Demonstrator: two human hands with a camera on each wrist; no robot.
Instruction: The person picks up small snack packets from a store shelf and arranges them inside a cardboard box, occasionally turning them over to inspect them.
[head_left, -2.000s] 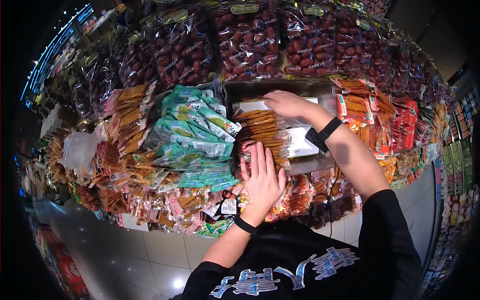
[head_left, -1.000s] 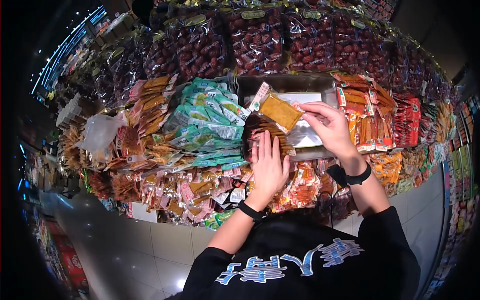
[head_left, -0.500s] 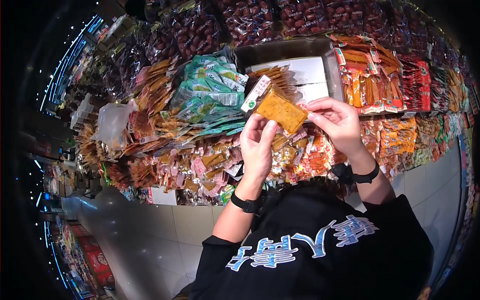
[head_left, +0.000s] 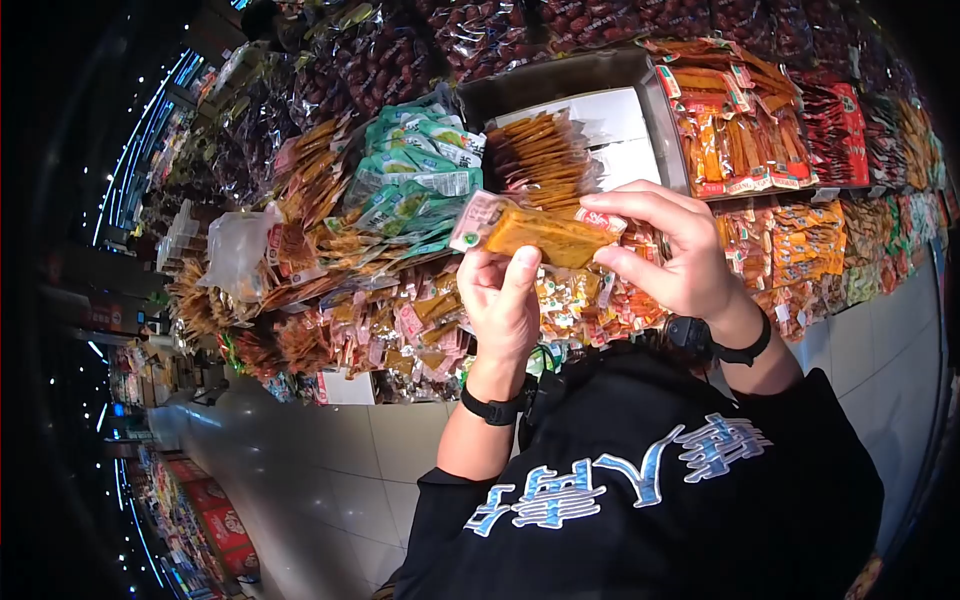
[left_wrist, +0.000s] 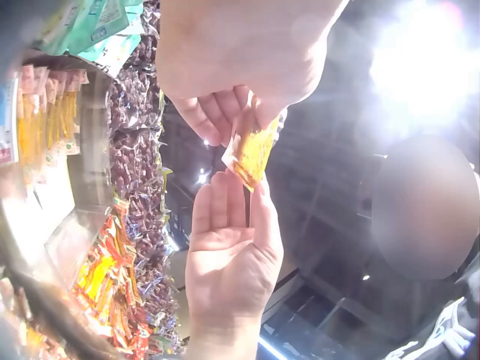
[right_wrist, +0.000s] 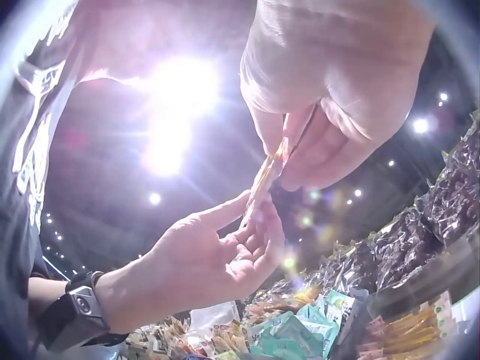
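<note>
A flat, clear-wrapped snack packet (head_left: 555, 238) with an orange-brown slab inside and a pale printed end is held up in front of the display. My left hand (head_left: 503, 312) pinches its left end, thumb on the near face. At the other end, my right hand (head_left: 685, 255) grips the red-marked corner between thumb and fingers. Seen edge-on in the right wrist view, the packet (right_wrist: 261, 184) is thin and spans both hands. Behind it, a row of similar packets (head_left: 540, 150) stands in a dark bin (head_left: 675, 140).
White card (head_left: 625, 165) lies in the bin beside the row. Green snack packets (head_left: 415, 175) are left of it, orange ones (head_left: 735, 140) right. Bags of red dates (head_left: 590, 25) line the back. Mixed small packets (head_left: 420, 325) fill the near edge, above a tiled floor (head_left: 330, 470).
The right hand lifted one packet out of the bin. The left hand left the packet row and took the packet's left end. Since half a second ago, the packet has tilted flatter.
</note>
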